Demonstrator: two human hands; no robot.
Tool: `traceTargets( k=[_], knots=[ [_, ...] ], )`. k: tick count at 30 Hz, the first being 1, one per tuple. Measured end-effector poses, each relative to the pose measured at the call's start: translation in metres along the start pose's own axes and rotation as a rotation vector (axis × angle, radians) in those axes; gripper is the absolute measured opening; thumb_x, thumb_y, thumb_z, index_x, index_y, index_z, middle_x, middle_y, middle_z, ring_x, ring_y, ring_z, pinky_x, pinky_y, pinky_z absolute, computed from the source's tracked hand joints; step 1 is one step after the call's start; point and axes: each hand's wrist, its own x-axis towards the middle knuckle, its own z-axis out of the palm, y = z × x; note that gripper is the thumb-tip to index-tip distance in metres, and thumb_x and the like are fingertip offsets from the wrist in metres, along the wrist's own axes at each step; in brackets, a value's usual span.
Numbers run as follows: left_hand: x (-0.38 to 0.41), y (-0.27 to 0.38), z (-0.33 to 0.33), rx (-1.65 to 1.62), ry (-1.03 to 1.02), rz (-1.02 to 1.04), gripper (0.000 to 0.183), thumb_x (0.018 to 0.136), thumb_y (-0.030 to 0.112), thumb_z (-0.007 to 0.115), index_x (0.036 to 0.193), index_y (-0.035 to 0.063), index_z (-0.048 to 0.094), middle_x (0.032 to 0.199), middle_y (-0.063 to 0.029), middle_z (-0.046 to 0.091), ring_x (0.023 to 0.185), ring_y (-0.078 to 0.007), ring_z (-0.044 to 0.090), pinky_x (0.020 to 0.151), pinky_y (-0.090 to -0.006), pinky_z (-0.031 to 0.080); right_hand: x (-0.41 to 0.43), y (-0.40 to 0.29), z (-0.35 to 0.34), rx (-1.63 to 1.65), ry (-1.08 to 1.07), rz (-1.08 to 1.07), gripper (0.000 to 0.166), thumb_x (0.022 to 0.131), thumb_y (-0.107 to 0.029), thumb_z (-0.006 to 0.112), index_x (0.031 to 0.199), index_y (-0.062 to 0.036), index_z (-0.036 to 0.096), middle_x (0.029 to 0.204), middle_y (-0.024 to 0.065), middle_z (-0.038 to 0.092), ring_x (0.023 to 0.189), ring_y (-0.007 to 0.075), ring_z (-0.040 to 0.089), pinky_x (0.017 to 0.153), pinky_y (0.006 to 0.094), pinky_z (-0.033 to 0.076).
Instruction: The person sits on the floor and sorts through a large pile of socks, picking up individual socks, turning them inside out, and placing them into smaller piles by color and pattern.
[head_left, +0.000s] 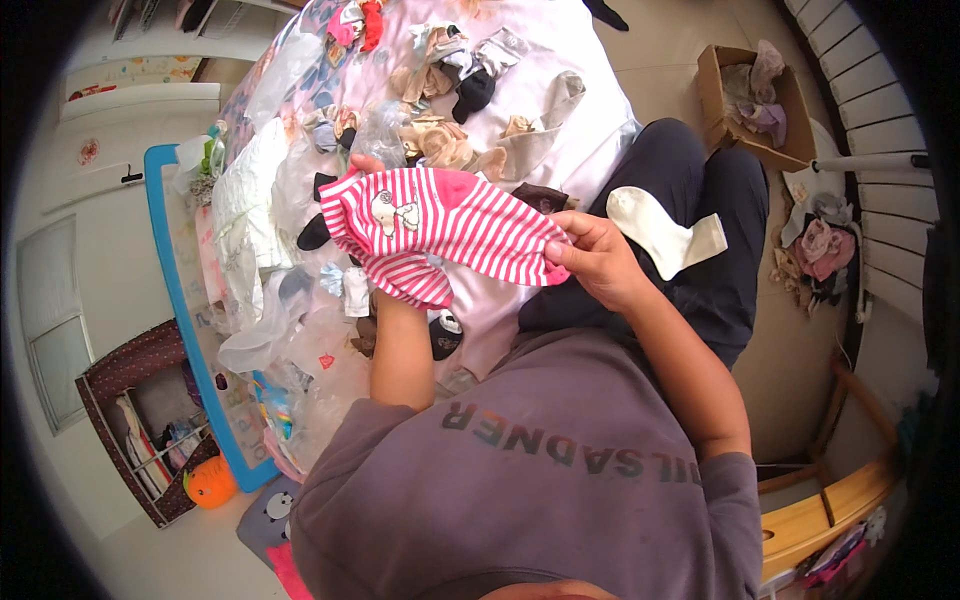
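A pink-and-white striped sock (480, 225) with a cartoon dog on it is stretched between my hands. At its cuff, my left hand (366, 163) is mostly hidden by the fabric, with only fingertips showing. My right hand (596, 251) pinches the pink toe between thumb and fingers. Below the cuff hangs another striped part, perhaps a second sock (409, 277). A cream sock (667, 232) lies across my dark trousers. Beyond my hands, beige socks (439, 142), a black sock (474, 94) and a grey-beige sock (551, 124) lie on the bed.
Clear plastic bags (322, 360) and white packaging (255, 195) lie along the left, beside a blue-edged bed rail (176, 300). On the floor at right stand an open cardboard box (791, 135) with fabric inside and a heap of pink and dark items (823, 251). A radiator lines the wall.
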Motion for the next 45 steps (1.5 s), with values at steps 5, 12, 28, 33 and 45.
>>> traceTargets(
  k=[5,12,28,33,45],
  knots=[
    [0.0,-0.004,-0.01,-0.225,-0.048,-0.172,0.035,0.107,0.03,0.04,0.133,0.01,0.051,0.072,0.0079,0.054,0.061,-0.0022,0.053,0.053,-0.0207,0.042,-0.01,-0.012,0.006,-0.008,-0.045,0.087,0.059,0.088,0.009,0.066,0.143,0.0022,0.046,0.121,0.0098,0.067,0.107,0.0132,0.065,0.095,0.0285,0.052],
    [-0.001,-0.009,-0.015,-0.391,-0.087,-0.126,0.036,0.102,0.019,0.047,0.131,-0.0008,0.049,0.079,0.0019,0.058,0.067,-0.0072,0.059,0.059,-0.0239,0.05,-0.014,-0.012,0.005,0.011,-0.138,0.106,0.072,0.084,0.015,0.065,0.149,-0.0003,0.038,0.128,0.0106,0.063,0.115,0.016,0.062,0.099,0.0299,0.049],
    [-0.018,-0.07,-0.045,1.353,0.513,-0.021,0.059,0.072,0.01,0.058,0.129,-0.0036,0.054,0.12,-0.0181,0.063,0.105,-0.0288,0.066,0.096,-0.0383,0.052,-0.006,-0.022,0.033,-0.901,0.099,-0.266,0.067,0.076,-0.025,0.086,0.132,-0.0035,0.057,0.129,0.0099,0.061,0.115,0.0211,0.059,0.094,0.0338,0.047],
    [-0.009,-0.089,-0.052,1.75,0.576,-0.309,0.038,0.089,0.01,0.065,0.124,-0.0041,0.057,0.109,-0.0126,0.069,0.093,-0.019,0.07,0.088,-0.0305,0.055,0.002,0.014,0.009,-0.331,0.218,-0.116,0.031,0.095,-0.013,0.066,0.123,-0.0003,0.063,0.099,0.0026,0.07,0.094,0.0116,0.065,0.085,0.0274,0.051],
    [-0.011,-0.067,-0.066,1.425,0.814,-0.15,0.032,0.106,0.017,0.045,0.128,-0.0051,0.054,0.121,-0.018,0.066,0.107,-0.0255,0.068,0.096,-0.0395,0.055,-0.007,0.012,-0.035,-0.144,0.309,0.024,0.045,0.096,-0.029,0.066,0.127,0.0004,0.057,0.111,0.0046,0.067,0.095,0.0124,0.064,0.086,0.0268,0.049]
  ],
)
